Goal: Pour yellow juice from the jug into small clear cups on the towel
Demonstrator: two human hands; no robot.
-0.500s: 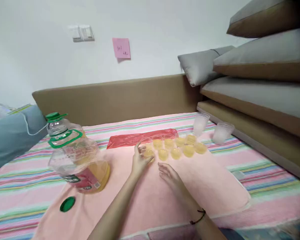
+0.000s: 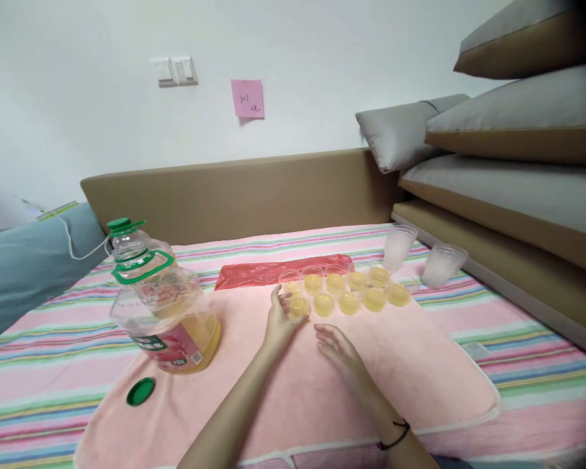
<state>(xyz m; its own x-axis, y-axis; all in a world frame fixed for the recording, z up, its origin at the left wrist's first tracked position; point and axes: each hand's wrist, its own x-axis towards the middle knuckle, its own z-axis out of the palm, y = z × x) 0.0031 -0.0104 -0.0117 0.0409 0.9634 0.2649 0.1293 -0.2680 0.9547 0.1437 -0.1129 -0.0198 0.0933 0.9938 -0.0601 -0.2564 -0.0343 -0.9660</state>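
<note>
- Left hand (image 2: 278,321) was clamped around the leftmost front-row cup (image 2: 299,307), yellow liquid inside, on pink cloth (image 2: 400,384).
- Right hand (image 2: 340,353) hung near that cup, fingers apart from thumb.
- Uncapped jug (image 2: 178,342) stood left, green cap (image 2: 140,391) near it.

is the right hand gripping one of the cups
No, the right hand is open over the pink cloth, with a visible gap between it and the nearest filled cup.

leftmost front cup (image 2: 299,308) — clear, upright
</note>
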